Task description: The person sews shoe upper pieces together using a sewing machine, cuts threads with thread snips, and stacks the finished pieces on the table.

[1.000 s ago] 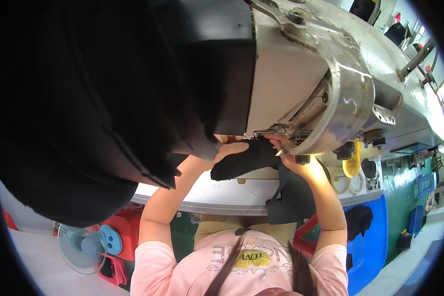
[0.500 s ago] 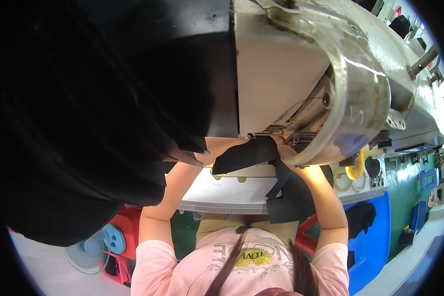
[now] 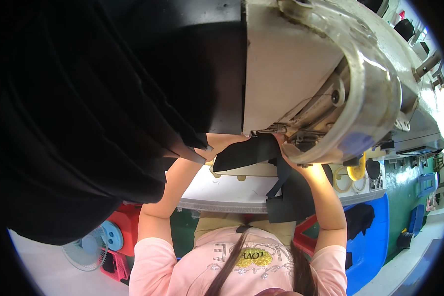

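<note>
A piece of black fabric (image 3: 249, 152) lies at the needle area under the head of a sewing machine (image 3: 291, 69). My left hand (image 3: 221, 142) reaches in beside the fabric's left part, its fingers hidden behind the machine head. At the fabric's right edge, my right hand (image 3: 280, 140) touches it. Most of that hand is behind the machine's curved clear guard (image 3: 362, 108), so its grip does not show. A dark strip and a larger dark panel (image 3: 296, 197) hang down over the table's near edge, next to my right forearm.
Layers of black cloth (image 3: 74, 148) fill the left side, close to the camera. The white table (image 3: 222, 190) has a ruler along its near edge. A blue bin (image 3: 372, 241) holding black pieces stands at right. A fan (image 3: 86, 246) and red stools are at lower left.
The machine head sits slightly farther right in the picture, and the black fabric a little higher. Both hands stay at nearly the same place by the fabric.
</note>
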Demonstrator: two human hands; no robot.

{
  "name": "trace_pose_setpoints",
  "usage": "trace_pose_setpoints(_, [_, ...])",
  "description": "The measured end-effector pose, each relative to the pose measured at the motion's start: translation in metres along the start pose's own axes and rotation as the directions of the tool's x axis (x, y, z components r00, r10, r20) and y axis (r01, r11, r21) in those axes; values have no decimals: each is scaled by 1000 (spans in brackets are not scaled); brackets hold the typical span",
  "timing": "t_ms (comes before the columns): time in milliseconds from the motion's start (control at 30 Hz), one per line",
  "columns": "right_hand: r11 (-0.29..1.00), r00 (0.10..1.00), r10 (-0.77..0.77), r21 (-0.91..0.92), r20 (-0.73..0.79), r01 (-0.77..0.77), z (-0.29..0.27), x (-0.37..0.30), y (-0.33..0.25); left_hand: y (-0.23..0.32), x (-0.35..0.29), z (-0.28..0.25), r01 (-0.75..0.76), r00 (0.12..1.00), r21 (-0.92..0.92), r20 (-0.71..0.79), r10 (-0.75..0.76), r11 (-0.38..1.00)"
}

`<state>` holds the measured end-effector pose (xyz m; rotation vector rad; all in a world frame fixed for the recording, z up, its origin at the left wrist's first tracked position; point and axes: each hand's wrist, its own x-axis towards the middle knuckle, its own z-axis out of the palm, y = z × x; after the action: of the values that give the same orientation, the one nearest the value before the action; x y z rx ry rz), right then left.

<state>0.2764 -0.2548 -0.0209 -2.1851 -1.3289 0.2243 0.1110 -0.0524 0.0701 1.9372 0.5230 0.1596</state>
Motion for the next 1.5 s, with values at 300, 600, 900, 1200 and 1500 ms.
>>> trace_pose_setpoints(300, [994, 995, -96, 55, 13, 95, -24, -5, -52, -14, 3, 2, -128, 986, -1, -109, 128, 992])
trace_pose_setpoints(600, [828, 672, -560, -342, -485, 444, -16, -22, -77, -49, -18, 41, -685, 443, 601, -106, 890, 412])
trace_pose_setpoints(900, [721, 592, -692, -430, -413, 544, -44, -22, -89, -16, -33, 28, -590, 122, 801, -37, 992, 102])
trace_pose_setpoints(1200, [727, 635, -683, -422, -362, 541, -50, -26, -96, -11, -47, 27, -584, 206, 804, 9, 978, 115])
trace_pose_setpoints(1500, [782, 654, -623, -349, -429, 516, -46, -14, -89, -4, -30, 26, -529, 147, 843, -16, 989, 92])
